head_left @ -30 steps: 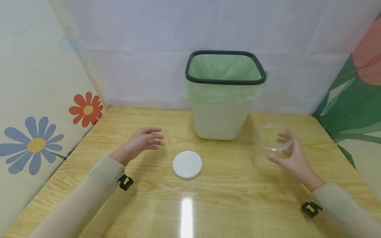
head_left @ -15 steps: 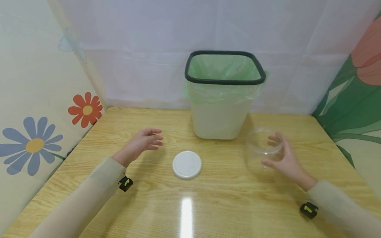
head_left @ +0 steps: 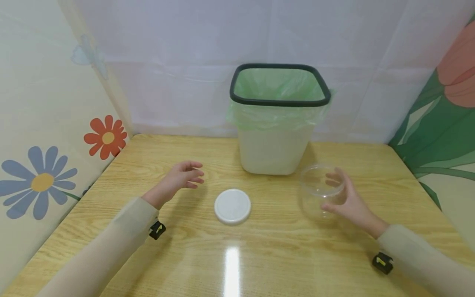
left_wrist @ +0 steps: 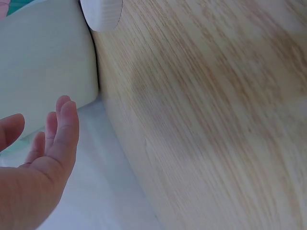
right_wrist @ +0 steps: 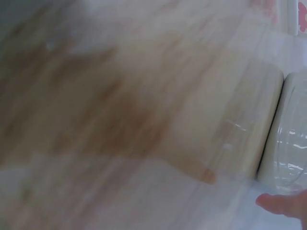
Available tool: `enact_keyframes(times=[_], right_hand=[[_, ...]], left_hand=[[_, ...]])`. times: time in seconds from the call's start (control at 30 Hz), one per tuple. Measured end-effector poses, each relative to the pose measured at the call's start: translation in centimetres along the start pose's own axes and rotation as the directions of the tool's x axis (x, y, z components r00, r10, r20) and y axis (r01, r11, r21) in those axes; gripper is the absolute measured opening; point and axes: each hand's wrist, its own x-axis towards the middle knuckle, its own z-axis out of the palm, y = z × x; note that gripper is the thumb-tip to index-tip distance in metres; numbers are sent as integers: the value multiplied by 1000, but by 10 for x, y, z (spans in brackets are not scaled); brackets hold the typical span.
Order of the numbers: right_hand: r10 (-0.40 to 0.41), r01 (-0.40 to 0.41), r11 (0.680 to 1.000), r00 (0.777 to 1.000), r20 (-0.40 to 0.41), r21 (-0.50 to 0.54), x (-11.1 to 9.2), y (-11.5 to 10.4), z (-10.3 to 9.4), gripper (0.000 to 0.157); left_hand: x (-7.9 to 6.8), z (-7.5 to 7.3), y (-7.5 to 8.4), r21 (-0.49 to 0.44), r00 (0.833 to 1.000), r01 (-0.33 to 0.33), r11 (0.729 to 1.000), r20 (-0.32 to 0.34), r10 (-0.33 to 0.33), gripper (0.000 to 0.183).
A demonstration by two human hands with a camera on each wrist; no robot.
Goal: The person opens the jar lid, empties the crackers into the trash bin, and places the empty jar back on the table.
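Note:
My right hand [head_left: 350, 206] grips a clear, round plastic jar [head_left: 309, 194] by its right side, thumb in front and fingers behind. The jar is upright with its open mouth facing up, right of the bin's base. In the right wrist view one fingertip [right_wrist: 278, 203] shows at the edge beside the see-through jar wall [right_wrist: 293, 148]. A round white lid [head_left: 232, 206] lies flat on the table, between my hands. To its upper left hovers my left hand [head_left: 176, 181], holding nothing, fingers loosely bent. The left wrist view catches part of the lid [left_wrist: 104, 14].
A pale bin [head_left: 274, 146] with a dark rim and green bag liner stands at the table's back edge. The wooden table [head_left: 178, 255] meets a white cloth [head_left: 178, 74] behind. Flower-printed panels [head_left: 41, 103] flank both sides.
My right hand has carried the clear jar left and slightly nearer to me, toward the lid. The left hand has barely shifted.

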Motion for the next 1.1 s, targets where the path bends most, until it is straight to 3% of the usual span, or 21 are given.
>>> enact_keyframes(times=[0.5,0.87,1.1], right_hand=[[17,-21,999,997,77,45,1,2,7,107],[74,-69,997,987,143,-36,2,-5,7,108],[70,-62,996,989,127,-65,0,-3,12,106]], left_hand=[[-1,3,1,117,999,-43,992,-12,45,45],[-4,5,2,203,996,-83,976,-22,90,42],[-3,7,2,280,993,-101,955,-33,115,41]])
